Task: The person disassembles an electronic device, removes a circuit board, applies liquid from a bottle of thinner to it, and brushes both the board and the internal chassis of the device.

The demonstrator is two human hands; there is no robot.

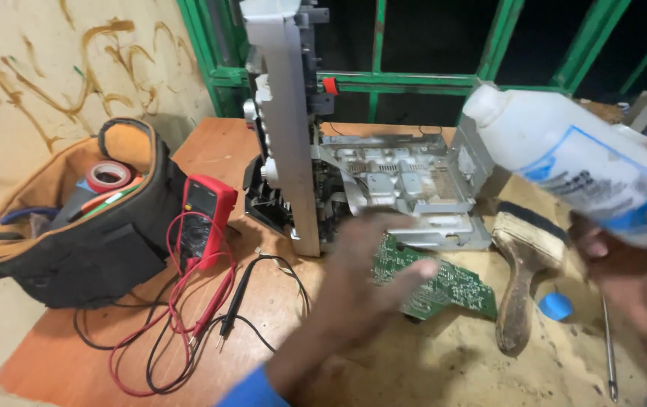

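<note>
My right hand point(640, 279) grips a white plastic bottle point(564, 151) with a blue-and-white label, tilted with its uncapped neck pointing up-left over an opened grey device chassis point(399, 181). Blurred from motion, my left hand point(361, 286) is open, fingers reaching across a green circuit board point(451, 290) that lies flat on the table in front of the chassis. A blue bottle cap point(555, 305) rests beside a worn paintbrush point(519, 279) below the bottle.
A red multimeter point(206, 215) with red and black leads sits left of the chassis, next to an open black-and-orange tool bag point(74, 218) holding tape rolls. A thin screwdriver point(608, 347) lies at right. Green metal bars point(399, 79) stand behind the table.
</note>
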